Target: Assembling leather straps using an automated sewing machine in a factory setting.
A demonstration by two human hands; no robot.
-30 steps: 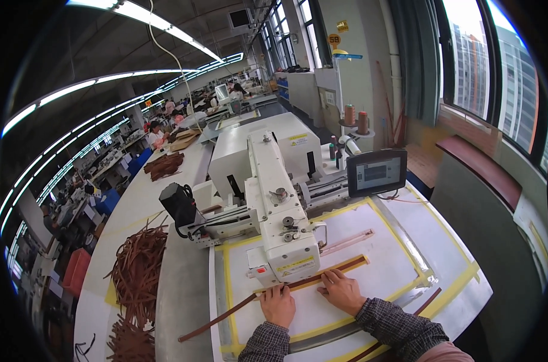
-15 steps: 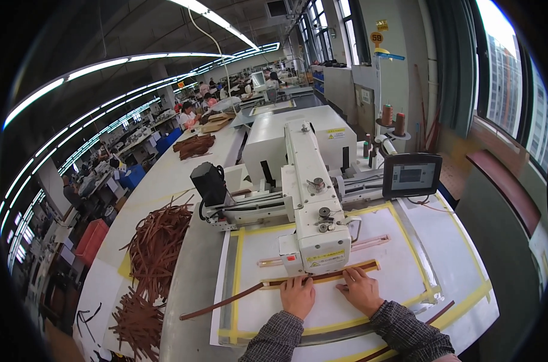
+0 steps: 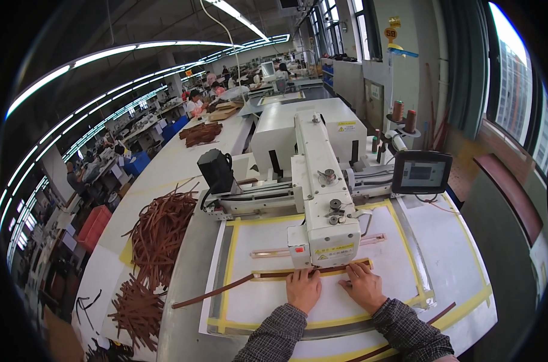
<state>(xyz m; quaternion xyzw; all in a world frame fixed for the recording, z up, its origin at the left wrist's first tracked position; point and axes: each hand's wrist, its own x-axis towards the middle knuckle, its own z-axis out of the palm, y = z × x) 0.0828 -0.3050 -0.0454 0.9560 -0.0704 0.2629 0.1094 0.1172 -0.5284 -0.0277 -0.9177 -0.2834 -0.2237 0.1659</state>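
Observation:
A long brown leather strap (image 3: 226,290) lies across a white work plate (image 3: 394,271) with yellow tape edges, under the head of a white industrial sewing machine (image 3: 325,211). My left hand (image 3: 303,289) lies flat with its fingertips on the strap just below the machine head. Beside it, my right hand (image 3: 364,286) presses down on the strap's right part. The strap's left end hangs off the plate's left edge.
A heap of brown straps (image 3: 159,232) lies on the table to the left, with more (image 3: 135,311) below it. A control screen (image 3: 421,173) stands at the right. Thread cones (image 3: 403,117) sit behind the machine. Other people work at distant tables.
The view has shifted, so the machine and plate now sit more central. Both hands stay on the strap under the machine head, with the right one slightly further right along it.

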